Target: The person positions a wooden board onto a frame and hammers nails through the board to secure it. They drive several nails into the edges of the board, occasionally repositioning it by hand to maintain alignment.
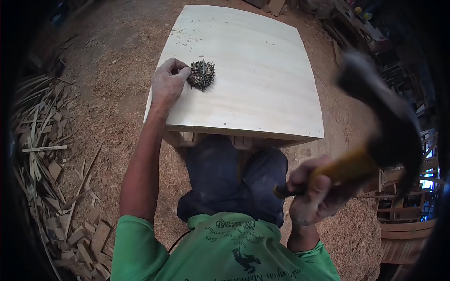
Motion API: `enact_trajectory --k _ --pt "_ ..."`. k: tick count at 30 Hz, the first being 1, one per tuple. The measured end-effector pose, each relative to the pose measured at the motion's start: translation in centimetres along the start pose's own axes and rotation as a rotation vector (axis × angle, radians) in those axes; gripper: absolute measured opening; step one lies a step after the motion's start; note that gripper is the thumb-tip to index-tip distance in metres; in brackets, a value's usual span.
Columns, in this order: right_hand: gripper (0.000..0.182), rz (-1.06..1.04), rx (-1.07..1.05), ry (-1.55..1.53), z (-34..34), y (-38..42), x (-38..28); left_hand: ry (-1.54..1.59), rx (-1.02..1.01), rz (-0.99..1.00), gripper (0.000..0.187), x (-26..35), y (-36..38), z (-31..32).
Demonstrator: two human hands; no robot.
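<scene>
Sawdust floor surrounds a pale plywood panel [253,70]; left hand [168,84] pinches at the nail pile [202,74] just right of its fingertips; right hand [315,189], near, clenches a blurred hammer [384,122].

Soft, even daylight falls on my work, brightest on the pale board [243,65], which nearly washes out at its far end. Shadows are faint; a dim one sits under the board's near edge. My hammer [379,126] smears into heavy motion blur on the right. The lens bends everything outward, and the corners sink into black. The far right background is dim and murky.
</scene>
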State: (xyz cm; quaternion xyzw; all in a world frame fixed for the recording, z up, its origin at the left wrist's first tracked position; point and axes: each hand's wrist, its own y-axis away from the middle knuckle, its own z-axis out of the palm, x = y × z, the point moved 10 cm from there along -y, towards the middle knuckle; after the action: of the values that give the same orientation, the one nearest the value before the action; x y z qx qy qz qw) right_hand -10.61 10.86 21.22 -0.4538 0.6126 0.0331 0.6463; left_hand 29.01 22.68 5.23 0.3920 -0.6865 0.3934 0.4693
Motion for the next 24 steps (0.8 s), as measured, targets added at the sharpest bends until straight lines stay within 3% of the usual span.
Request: enact_trajectory --k 2,3,5,7,10,14,15,18,22,24 --pt "0.034 -0.115 0.046 -0.147 -0.7 0.0 0.3 -0.080 0.071 0.011 0.026 0.1 0.5 -0.3" --pt "0.030 0.197 -0.030 -0.404 -1.5 3.4 7.9 -0.120 0.102 0.020 0.026 0.4 0.7 -0.4" --pt "0.028 0.347 -0.242 -0.256 -0.2 5.7 12.3 -0.208 0.208 0.163 0.025 1.6 0.9 -0.7" --pt "0.038 0.026 -0.459 0.547 4.5 3.9 8.3 -0.287 0.209 0.212 0.023 2.0 1.5 -0.2" --pt "0.064 0.111 -0.341 0.418 3.2 3.0 6.0 -0.252 0.125 0.148 0.020 1.8 1.2 0.0" --pt "0.062 0.099 -0.366 0.420 3.6 3.0 6.7 -0.017 0.046 0.069 0.021 0.3 0.0 0.0" --pt "0.063 0.100 -0.446 0.528 4.2 3.3 7.7 -0.073 -0.014 0.005 0.019 0.6 0.2 0.1" --pt "0.063 0.224 -0.423 0.520 4.2 4.8 9.9 -0.056 -0.004 -0.008 0.021 0.7 -0.3 -1.1" --pt "0.067 0.294 -0.473 0.600 4.3 5.9 11.2 0.131 0.009 0.028 0.025 0.7 -0.4 -2.7" --pt "0.067 0.255 -0.448 0.606 4.5 6.4 11.6 0.009 -0.041 0.028 0.026 0.5 -0.1 -2.4"
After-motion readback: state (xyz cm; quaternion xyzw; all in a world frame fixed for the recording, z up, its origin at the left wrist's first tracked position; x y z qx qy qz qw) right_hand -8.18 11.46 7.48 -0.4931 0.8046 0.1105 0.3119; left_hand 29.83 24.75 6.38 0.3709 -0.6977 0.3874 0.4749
